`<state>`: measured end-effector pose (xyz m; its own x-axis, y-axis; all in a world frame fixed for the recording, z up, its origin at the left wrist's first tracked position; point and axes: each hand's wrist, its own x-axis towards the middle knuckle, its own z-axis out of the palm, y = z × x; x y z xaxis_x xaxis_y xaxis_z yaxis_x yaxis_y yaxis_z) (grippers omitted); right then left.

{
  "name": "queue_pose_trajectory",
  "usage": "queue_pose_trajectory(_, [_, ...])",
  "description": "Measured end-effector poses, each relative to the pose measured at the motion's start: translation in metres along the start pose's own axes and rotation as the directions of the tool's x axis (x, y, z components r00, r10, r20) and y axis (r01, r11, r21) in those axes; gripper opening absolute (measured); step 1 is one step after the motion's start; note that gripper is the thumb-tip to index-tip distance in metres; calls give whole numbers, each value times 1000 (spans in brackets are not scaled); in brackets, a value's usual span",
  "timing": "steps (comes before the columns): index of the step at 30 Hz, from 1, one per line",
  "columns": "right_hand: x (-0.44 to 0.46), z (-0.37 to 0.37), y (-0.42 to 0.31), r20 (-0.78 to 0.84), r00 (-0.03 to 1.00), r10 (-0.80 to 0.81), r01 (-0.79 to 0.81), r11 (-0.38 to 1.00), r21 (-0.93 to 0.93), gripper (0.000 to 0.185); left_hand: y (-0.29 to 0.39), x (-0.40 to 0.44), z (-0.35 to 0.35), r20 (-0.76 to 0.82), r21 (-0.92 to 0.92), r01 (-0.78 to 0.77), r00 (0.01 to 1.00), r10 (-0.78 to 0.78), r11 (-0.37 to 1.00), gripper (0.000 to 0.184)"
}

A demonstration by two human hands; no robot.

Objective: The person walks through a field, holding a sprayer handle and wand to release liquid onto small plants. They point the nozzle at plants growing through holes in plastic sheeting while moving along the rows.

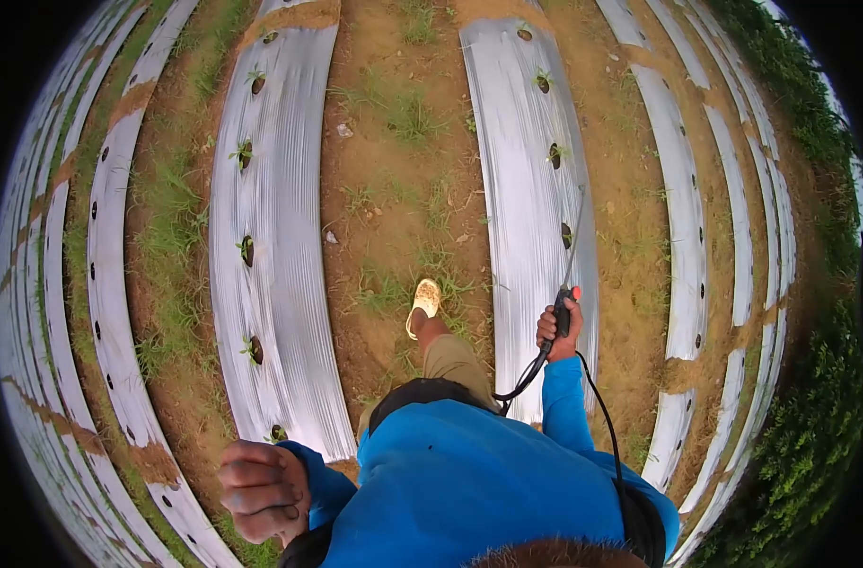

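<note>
My right hand is wrapped round the black handle of a spray wand, which has a red part at its top. The wand's thin rod points forward over the right silver plastic-covered bed, near a planting hole. A black hose runs from the handle back toward my waist. My left hand is a closed fist at the lower left, near the end of the left silver bed; whether it holds anything is hidden.
Small seedlings stand in round holes along the beds. Between the two beds runs a soil path with grass tufts, where my foot in a yellow shoe shows. More covered rows lie on both sides, with green bushes at the far right.
</note>
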<state>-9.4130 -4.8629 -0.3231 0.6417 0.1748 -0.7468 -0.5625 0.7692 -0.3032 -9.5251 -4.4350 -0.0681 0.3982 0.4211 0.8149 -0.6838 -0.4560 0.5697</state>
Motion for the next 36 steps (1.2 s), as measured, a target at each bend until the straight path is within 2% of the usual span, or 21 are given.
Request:
queue_pose_trajectory(1, [26,14,-10,-52,998,-37,39,998,42,40,-12,15,19,-56,21,-17,998,19,1000,28])
queue_pose_trajectory(4, [73,81,-55,28,1000,-10,7,994,110,40,-48,65,64,-84,2,-91,992,91,996,28])
queue_pose_trajectory(5, [85,102,-72,37,999,-11,6,994,113,40,-54,80,76,-92,75,-44,995,51,996,29])
queue_pose_trajectory(8, [119,157,-113,111,994,18,-29,995,93,40,-84,124,103,-2,51,-70,998,70,996,30])
queue_pose_trajectory(10, [142,190,-134,126,992,16,-22,999,47,39,-106,145,118,-19,75,-64,998,66,995,31])
queue_pose_trajectory(14, [192,245,-155,35,999,-42,44,997,-62,37,-159,173,132,-37,189,1,999,6,982,34])
queue_pose_trajectory(15, [209,256,-158,-26,999,-28,27,999,-28,37,-176,181,138,-38,195,5,999,2,981,34])
queue_pose_trajectory(20, [281,313,-167,-97,994,-41,36,998,-58,37,-300,227,169,-28,125,-9,1000,12,992,29])
queue_pose_trajectory(22, [310,336,-173,-96,995,4,-6,1000,-23,38,-359,256,180,-12,22,-41,999,41,999,26])
queue_pose_trajectory(24, [322,366,-177,-141,990,-12,10,1000,-14,40,-403,291,193,-117,-36,-157,982,151,987,25])
queue_pose_trajectory(27, [351,421,-209,-38,998,57,-56,998,32,41,-457,342,212,-80,-74,-187,980,181,980,26])
queue_pose_trajectory(28, [360,437,-221,-42,998,56,-55,998,28,41,-471,354,220,-83,-73,-182,981,176,981,26])
queue_pose_trajectory(30, [384,474,-245,53,996,75,-82,987,136,41,-503,377,240,-68,-94,-105,993,99,990,28])
queue_pose_trajectory(31, [397,491,-256,58,997,51,-58,991,119,40,-518,385,249,-57,-91,-60,997,54,994,29])
queue_pose_trajectory(34, [442,537,-285,52,999,6,-9,998,63,39,-570,413,278,-3,-71,-35,999,35,997,31])
queue_pose_trajectory(35, [460,549,-291,-17,1000,-5,7,997,78,37,-586,420,287,4,-73,-28,1000,29,997,31])
queue_pose_trajectory(36, [478,558,-297,-20,1000,0,1,997,80,37,-603,429,299,19,-46,-15,1000,16,999,31])
